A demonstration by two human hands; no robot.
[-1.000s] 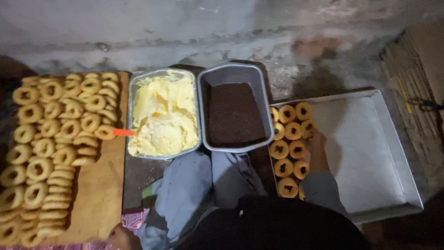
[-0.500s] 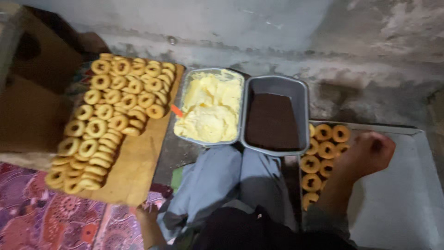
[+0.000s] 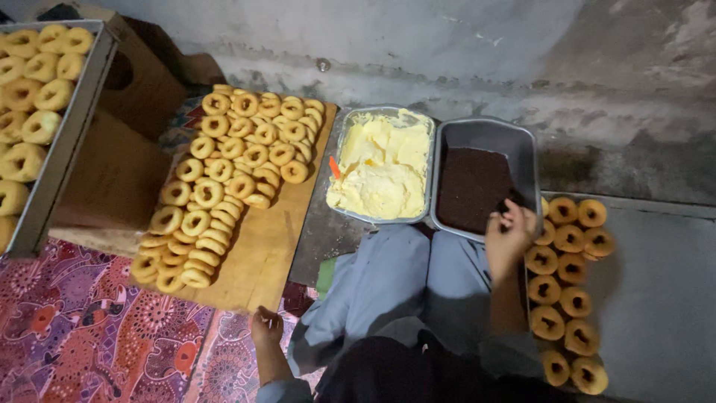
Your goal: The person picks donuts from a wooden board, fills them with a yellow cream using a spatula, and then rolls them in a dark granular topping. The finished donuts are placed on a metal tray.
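Partly hidden — right hand's fingers dip into chocolate-sprinkle tray.

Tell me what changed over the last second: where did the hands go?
The right hand moved from the doughnuts on the right tray to the near corner of the chocolate tub, fingertips at its edge. The left hand has come into view at the board's near edge; what it holds is unclear. The cream tub and doughnut rows stayed put.
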